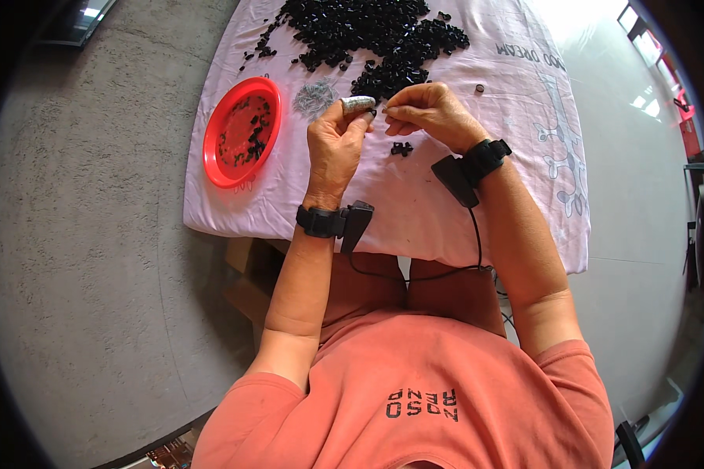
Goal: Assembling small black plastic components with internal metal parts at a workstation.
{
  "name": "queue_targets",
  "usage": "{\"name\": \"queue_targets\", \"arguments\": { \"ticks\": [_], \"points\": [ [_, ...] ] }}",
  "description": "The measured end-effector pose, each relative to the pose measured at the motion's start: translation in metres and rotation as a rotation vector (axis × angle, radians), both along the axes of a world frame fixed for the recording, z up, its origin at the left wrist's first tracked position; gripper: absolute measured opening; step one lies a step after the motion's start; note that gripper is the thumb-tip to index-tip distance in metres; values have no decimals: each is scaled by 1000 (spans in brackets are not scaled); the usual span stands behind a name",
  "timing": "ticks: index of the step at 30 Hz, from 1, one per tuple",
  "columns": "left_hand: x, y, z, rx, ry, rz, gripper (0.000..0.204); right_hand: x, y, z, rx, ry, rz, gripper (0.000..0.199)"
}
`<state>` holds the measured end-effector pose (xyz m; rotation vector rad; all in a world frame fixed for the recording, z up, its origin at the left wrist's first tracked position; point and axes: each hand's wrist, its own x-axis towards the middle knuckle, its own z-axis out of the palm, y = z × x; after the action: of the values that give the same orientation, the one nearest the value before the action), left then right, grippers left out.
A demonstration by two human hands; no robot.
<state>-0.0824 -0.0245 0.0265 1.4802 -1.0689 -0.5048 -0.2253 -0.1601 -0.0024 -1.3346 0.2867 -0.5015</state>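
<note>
Over the cloth-covered table, my left hand [335, 152] pinches a small black piece [372, 112] between thumb and index finger. Silvery-grey wrapping covers that index finger. My right hand [434, 117] is closed in a pinch just to the right of the piece; whatever its fingertips hold is too small to make out. Beyond both hands spreads a big heap of small shiny black pieces [360, 35]. A pile of thin silvery metal bits [314, 99] lies left of my left hand. Below my right hand sits a little cluster of black pieces [401, 148].
A red round dish [208, 148] with some black pieces inside stands at the table's left side. One small dark ring [479, 89] lies to the right of my right hand. The pink patterned cloth [516, 156] covers the table. A black cable [414, 278] hangs between my wrist straps.
</note>
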Motion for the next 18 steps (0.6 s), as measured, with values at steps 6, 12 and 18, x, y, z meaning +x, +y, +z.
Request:
{"name": "queue_targets", "arguments": {
  "ticks": [6, 12, 18],
  "points": [
    [-4, -4, 6, 43, -139, 36, 16, 1, 1, 0, -16, 11, 33, 19],
    [-5, -5, 10, 64, -243, 37, 18, 0, 5, 6, 1, 11, 17, 16],
    [-5, -6, 7, 38, -336, 41, 17, 0, 6, 7, 20, 14, 16, 16]
  ]
}}
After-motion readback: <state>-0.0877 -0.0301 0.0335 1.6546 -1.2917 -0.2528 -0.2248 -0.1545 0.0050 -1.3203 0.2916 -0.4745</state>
